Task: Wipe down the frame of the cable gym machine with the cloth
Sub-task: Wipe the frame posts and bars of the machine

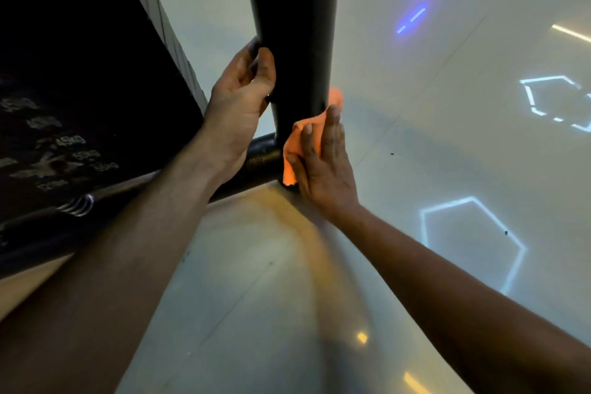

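The left grip [240, 96] is clasping the black upright post [297, 41] of the machine frame, thumb lying on the near face and fingers curling behind it. The right grip [323, 163] is lying released and flat, fingers straight and together, pressing an orange cloth [292, 150] against the foot of the same post. The cloth is sitting between that palm and the post, just below and to the right of the left grip, with one corner showing above the fingertips and a fold hanging down beside the thumb. Under the left wrist a black base tube [262, 160] is meeting the post at the joint where the cloth is resting. Left of the left forearm the weight stack [64, 144] is showing blurred kilogram labels. The glossy pale floor [447, 169], beyond and beneath the right grip, is reflecting hexagon-shaped ceiling lights.
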A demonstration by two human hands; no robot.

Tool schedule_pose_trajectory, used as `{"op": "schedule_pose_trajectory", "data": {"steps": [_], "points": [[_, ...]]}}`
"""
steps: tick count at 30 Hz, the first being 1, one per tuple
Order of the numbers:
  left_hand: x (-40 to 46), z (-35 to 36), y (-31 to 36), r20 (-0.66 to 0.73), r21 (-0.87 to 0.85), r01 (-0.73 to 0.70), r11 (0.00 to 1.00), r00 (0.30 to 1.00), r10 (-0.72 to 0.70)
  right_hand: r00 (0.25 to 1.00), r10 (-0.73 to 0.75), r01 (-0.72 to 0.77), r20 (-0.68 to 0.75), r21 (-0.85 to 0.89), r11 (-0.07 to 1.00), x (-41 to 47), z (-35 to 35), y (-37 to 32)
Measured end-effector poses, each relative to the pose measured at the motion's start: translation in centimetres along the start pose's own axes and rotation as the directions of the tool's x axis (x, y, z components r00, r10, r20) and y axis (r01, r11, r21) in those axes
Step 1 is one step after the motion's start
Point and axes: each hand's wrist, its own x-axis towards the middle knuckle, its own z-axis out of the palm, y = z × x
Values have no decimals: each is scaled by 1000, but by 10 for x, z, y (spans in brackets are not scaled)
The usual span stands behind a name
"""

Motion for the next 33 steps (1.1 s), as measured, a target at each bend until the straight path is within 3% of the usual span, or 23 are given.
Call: {"op": "schedule_pose_trajectory", "data": {"steps": [2,4,10,12,15,17,23,25,29,33], "points": [[-1,2,-10,-5,20,19,1000,1000,-19,990,48,-50,133,8,999,-27,6,7],[-3,2,-19,-3,29,45,999,999,-45,989,57,-60,136,15,998,-32,6,4],[-4,-3,-45,33,48,78,996,996,-80,973,59,-45,-223,68,997,30,-2,-27],[-2,-5,-48,37,52,60,997,997,-62,987,47,-47,-151,8,999,19,5,-18],[-1,-7,-51,23,85,54,995,998,-57,994,46,-38,99,-80,996,-30,18,5],[0,-6,-53,17,106,61,992,998,-63,982,86,-73,166,-82,994,-46,20,9],[-2,-4,-49,22,99,99,990,995,-102,985,132,-128,-111,36,991,7,9,-19],[-4,-4,-46,26,96,106,990,994,-109,986,140,-138,-92,30,990,1,8,-17],[-5,-2,-51,0,54,89,995,996,-90,980,159,-162,118,22,986,-44,17,-2],[-8,-5,-63,26,40,74,996,997,-75,985,167,-170,48,64,983,-30,13,-14]]}}
